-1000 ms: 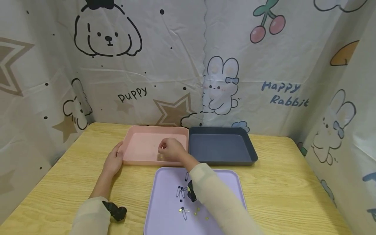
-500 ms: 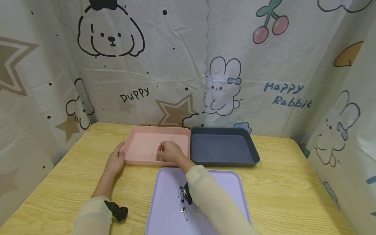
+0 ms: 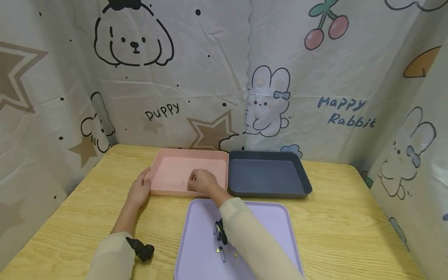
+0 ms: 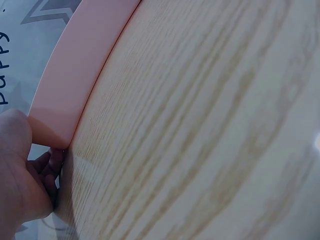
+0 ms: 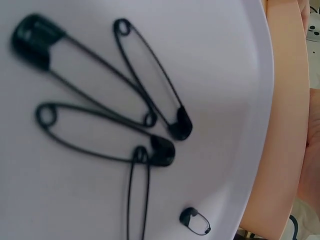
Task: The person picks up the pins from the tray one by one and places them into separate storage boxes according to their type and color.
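My left hand (image 3: 139,190) holds the left side of the pink tray (image 3: 171,165). In the left wrist view its thumb lies over the rim and its fingers curl at the tray's lower corner. My right hand (image 3: 203,181) is over the front part of the pink tray, fingers bent and fingertips together. Anything between those fingertips is too small to make out. Black safety pins (image 5: 157,75) of differing sizes lie on the lilac tray (image 3: 196,233), beneath my right forearm. Small gold pieces (image 3: 236,255) lie near them, partly covered by the sleeve.
A dark grey tray (image 3: 267,175) stands against the pink tray's right side. All three trays are on a wood-grain table (image 3: 350,225). A printed curtain (image 3: 217,58) hangs behind the table and at both sides.
My right hand has lowered slightly inside the pink tray and its forearm has shifted left over the safety pins. My left hand stays at the tray's edge. The head view has turned slightly left.
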{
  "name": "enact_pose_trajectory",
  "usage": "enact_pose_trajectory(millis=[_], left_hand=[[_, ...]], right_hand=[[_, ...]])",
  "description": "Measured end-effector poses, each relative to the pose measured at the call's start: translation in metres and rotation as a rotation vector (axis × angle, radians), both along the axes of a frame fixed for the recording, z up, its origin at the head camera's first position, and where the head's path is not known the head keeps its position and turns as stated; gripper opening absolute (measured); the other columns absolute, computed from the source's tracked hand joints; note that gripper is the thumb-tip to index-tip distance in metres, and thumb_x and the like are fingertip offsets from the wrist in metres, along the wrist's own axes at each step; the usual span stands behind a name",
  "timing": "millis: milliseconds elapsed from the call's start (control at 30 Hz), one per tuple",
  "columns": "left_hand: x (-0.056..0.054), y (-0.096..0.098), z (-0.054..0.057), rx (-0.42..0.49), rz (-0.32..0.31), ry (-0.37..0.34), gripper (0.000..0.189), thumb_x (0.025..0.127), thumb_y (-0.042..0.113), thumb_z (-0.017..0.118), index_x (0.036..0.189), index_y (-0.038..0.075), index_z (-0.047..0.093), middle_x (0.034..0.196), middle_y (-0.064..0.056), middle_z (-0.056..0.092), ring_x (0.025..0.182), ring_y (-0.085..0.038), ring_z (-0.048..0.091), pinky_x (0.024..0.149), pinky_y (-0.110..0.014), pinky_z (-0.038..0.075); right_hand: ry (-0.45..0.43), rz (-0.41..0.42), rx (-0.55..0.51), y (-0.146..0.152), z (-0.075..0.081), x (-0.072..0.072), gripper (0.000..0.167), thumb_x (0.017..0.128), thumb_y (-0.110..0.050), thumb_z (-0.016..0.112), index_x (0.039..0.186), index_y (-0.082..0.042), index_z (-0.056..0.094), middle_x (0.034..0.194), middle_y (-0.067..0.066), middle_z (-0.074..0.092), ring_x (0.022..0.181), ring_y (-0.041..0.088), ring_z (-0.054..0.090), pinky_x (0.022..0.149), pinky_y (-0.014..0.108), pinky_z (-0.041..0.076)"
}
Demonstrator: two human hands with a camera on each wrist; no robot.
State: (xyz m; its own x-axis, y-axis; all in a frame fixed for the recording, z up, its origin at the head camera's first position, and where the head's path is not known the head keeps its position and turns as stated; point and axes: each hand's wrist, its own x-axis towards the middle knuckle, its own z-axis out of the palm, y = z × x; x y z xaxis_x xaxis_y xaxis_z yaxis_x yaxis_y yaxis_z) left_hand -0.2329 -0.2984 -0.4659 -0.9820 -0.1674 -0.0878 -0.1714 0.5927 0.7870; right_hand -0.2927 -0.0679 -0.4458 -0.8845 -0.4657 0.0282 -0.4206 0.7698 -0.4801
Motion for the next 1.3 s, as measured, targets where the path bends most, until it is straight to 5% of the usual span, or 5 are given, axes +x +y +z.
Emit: enact_pose_trajectory(millis=[833, 1300], left_hand=[[-0.003, 0.003, 0.001, 0.015, -0.012, -0.021, 0.052, 0.102, 0.027, 0.019, 0.152, 0.018, 0.010, 0.152, -0.029, 0.015, 0.139, -0.048, 0.015, 0.111, -0.061, 0.015], [0.000, 0.002, 0.003, -0.008, -0.024, -0.020, 0.052, 0.102, 0.027, 0.020, 0.152, 0.015, 0.009, 0.150, -0.032, 0.016, 0.137, -0.050, 0.016, 0.110, -0.062, 0.016]], right_hand=[[-0.019, -0.051, -0.024, 0.026, 0.011, -0.004, 0.015, 0.088, -0.030, 0.059, 0.095, -0.019, 0.067, 0.078, -0.006, 0.062, 0.064, 0.009, 0.052, 0.058, 0.022, 0.041], [0.035, 0.061, -0.015, 0.036, 0.028, 0.002, 0.017, 0.089, -0.030, 0.061, 0.096, -0.017, 0.068, 0.080, -0.004, 0.061, 0.069, 0.008, 0.052, 0.064, 0.021, 0.042]])
